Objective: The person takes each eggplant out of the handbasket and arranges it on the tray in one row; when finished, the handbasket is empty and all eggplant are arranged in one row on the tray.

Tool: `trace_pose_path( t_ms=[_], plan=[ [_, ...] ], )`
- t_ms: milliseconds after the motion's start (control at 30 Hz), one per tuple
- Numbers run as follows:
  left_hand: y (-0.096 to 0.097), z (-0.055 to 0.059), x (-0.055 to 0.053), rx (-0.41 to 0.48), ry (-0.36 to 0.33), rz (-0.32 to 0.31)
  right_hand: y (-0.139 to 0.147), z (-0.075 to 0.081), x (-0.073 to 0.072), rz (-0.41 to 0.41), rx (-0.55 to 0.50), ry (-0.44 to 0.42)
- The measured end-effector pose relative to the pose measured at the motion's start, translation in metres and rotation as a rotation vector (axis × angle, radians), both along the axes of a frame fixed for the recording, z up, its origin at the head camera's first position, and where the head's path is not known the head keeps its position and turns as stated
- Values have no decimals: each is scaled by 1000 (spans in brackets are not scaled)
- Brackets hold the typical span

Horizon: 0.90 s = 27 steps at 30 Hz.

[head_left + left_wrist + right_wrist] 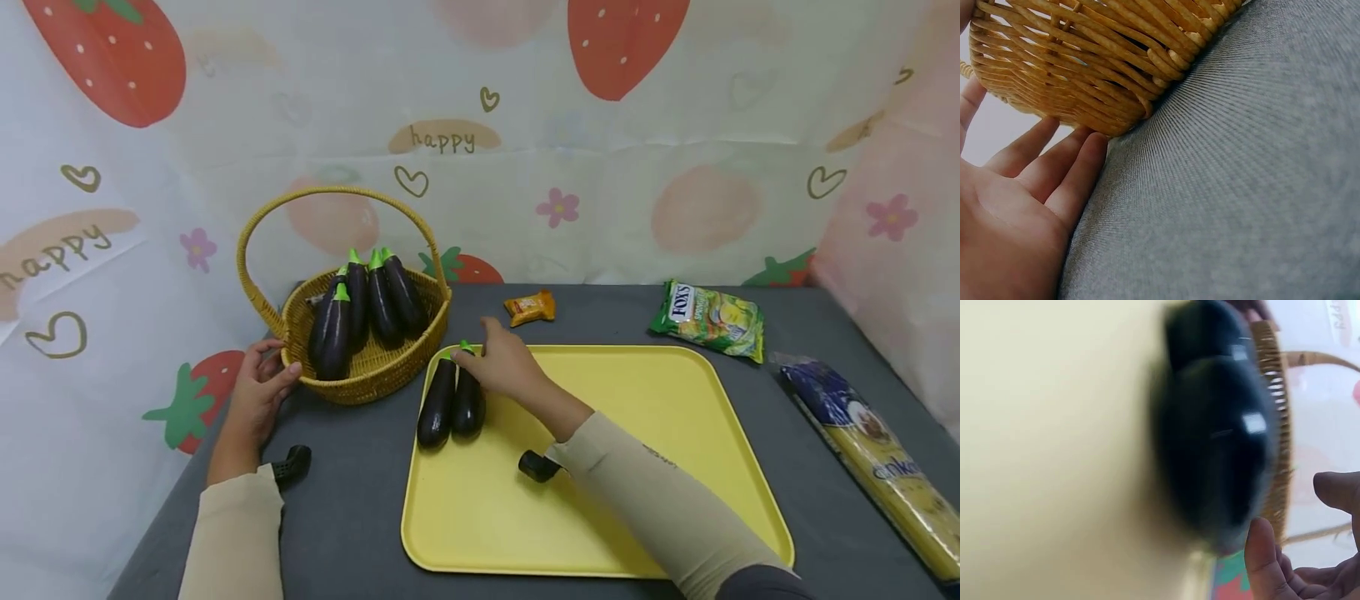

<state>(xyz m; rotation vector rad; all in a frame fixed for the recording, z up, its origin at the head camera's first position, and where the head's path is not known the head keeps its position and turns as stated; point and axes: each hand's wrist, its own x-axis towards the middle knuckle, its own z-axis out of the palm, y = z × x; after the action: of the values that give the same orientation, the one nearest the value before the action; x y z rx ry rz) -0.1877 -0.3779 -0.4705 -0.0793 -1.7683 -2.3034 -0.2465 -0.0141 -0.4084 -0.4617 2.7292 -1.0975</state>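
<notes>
**Basket (pixel 375 387) by the left hand (pixel 262 387), tray (pixel 615 408) under the right hand (pixel 504 360)**

The basket sits just to the right of the left hand, which touches its side. A bunch of eggplants (pixel 384 304) is in the basket. The tray is on the table (pixel 345 517), to the right of the basket. On the tray, by its left edge, two more eggplants (pixel 437 408) lie side by side. One is right by the right hand, and the other is just left of that one. Behind the right hand, past the tray, is a little packet (pixel 530 307). Farther right, also behind the tray, lies a bag (pixel 708 321). A long pack (pixel 870 450) lies well to the right of the right hand, beside the tray. The wall cloth (pixel 480 217) hangs behind everything.
</notes>
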Motion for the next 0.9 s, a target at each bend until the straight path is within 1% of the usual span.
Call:
trace_pose_path(
  t_ms=[67,133,267,333,400,533,600,700,800,900],
  plan=[
    [3,-1,-1,-6,-8,-3,-13,10,-5,16,-18,25],
    [6,-2,-3,-11,-14,1,-32,18,-9,42,-38,49],
    [11,-5,-4,-3,-7,-4,-76,26,-16,89,-109,42],
    [12,-6,-5,3,-5,-9,-98,26,-19,83,-132,24],
    [13,-6,-5,10,-6,-15,-118,26,-21,51,-133,3],
    [10,-3,-3,-4,-13,-1,-155,23,-25,-41,-75,-18],
    [7,-1,-2,-2,-8,3,-171,21,-26,-78,-26,-19],
    [4,0,0,8,3,8,-191,17,-27,-103,53,-7],
    [3,1,1,10,4,0,-203,14,-27,-131,118,6],
    [3,1,2,-4,-6,8,-207,13,-28,-138,128,8]
  ],
)
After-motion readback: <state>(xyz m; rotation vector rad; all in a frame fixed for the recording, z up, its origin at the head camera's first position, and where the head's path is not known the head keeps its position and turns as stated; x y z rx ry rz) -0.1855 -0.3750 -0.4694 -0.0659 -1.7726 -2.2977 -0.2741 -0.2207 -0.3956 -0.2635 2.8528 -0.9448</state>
